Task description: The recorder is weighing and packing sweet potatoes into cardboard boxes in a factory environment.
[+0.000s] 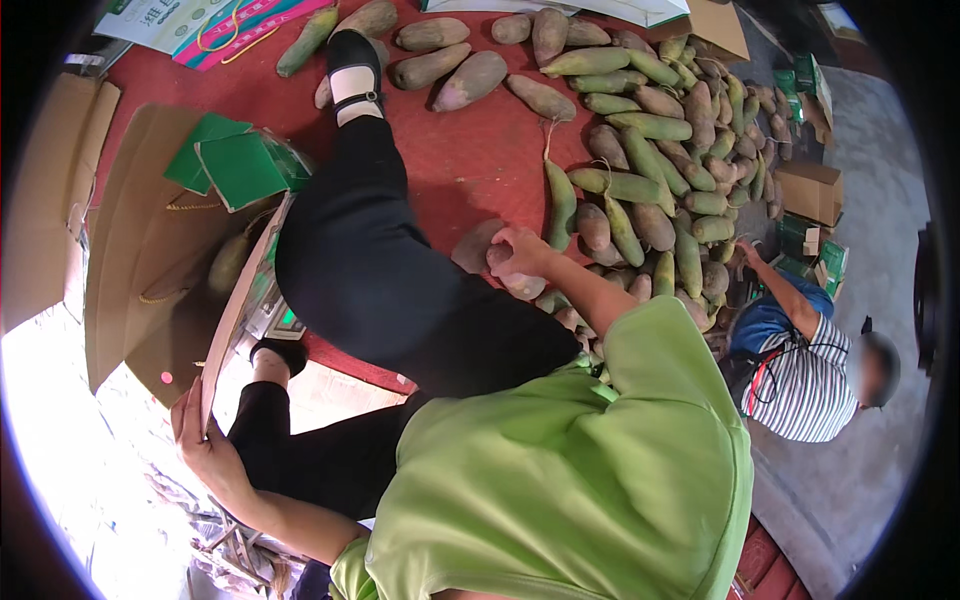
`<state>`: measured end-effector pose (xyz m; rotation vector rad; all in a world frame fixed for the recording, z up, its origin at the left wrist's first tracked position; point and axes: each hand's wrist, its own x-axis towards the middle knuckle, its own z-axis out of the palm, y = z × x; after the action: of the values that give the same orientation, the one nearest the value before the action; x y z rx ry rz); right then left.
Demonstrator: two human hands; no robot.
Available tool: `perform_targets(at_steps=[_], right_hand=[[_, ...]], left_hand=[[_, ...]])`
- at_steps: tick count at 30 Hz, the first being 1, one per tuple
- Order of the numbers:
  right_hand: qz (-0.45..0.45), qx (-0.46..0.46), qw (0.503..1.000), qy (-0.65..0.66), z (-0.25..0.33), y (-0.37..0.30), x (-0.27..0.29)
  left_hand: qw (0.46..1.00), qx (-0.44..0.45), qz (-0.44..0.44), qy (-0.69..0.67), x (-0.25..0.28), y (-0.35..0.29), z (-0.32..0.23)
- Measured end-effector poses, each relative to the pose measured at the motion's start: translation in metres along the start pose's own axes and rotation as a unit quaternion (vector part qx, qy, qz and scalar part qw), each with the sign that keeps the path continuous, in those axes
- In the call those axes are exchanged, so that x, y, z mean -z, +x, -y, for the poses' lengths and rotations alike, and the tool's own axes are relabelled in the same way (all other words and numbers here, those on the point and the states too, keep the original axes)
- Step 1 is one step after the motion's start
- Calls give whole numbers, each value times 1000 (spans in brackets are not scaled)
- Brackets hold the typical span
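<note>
My right hand (522, 252) is closed around a brownish radish (497, 258) low on the red floor covering, beside my bent leg. Other dusty radishes (476, 245) lie against it, and a long green radish (560, 205) rests just beyond. At the lower left, my left hand (205, 455) grips the edge of an open cardboard box (140, 240) with green flaps. Inside that box a radish (230, 262) shows partly in shadow. Next to the box, a scale (285, 320) with a lit green display is partly hidden by my leg.
A large heap of green and brownish radishes (650, 170) spreads to the right, with several loose ones (470, 80) at the far side. Beyond the heap, a co-worker (800, 380) in a striped shirt reaches toward it. A printed carton (215, 25) stands far left.
</note>
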<state>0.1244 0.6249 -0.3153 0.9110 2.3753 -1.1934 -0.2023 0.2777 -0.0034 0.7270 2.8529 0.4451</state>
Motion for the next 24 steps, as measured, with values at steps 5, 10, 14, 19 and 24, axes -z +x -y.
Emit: perform_targets(at_steps=[5,10,14,19,24], right_hand=[[-13,-43,996,-80,15,-9,5],[-53,-193,976,-91,14,-3,43],[-104,-264,914,-292,-20,-8,82],[-97,-350,894,-263,-44,2,108],[-33,-371,895,-246,-61,36,98]], left_hand=[[1000,-22,-7,5,0,-3,3],[1000,-7,-7,-1,-1,-5,4],[1000,-23,-10,0,0,-3,5],[1000,-1,-2,2,3,-2,2],[999,39,-11,-7,2,-3,1]])
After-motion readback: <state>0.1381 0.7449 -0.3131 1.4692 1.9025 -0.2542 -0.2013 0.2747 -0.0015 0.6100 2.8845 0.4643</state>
